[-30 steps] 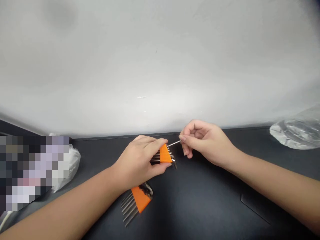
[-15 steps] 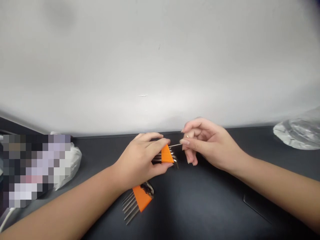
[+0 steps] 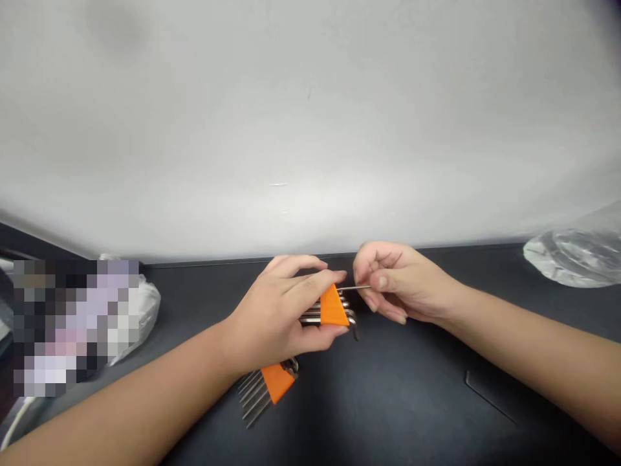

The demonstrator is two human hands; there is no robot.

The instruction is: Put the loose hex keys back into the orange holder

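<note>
My left hand (image 3: 279, 307) is closed around an orange hex key holder (image 3: 334, 307), from which several bent metal keys stick out to the right. Between the thumb and fingers of my right hand (image 3: 400, 281) is a thin hex key (image 3: 356, 287). Its other end meets the upper corner of the orange holder; whether it sits inside a hole I cannot tell. A second orange holder with several hex keys (image 3: 275, 382) lies on the dark table below my left wrist. One loose thin hex key (image 3: 490, 396) rests on the table near my right forearm.
A clear plastic bag (image 3: 572, 259) lies at the right by the white wall (image 3: 310, 129). At the left are a whitish plastic bag (image 3: 145, 304), a blurred-out patch and a white cable (image 3: 15, 424). The dark table (image 3: 388, 401) meets the wall at the back.
The held holder and my left hand have shifted slightly right and down. My right hand has moved a little right, and more of the thin hex key shows between the hands.
</note>
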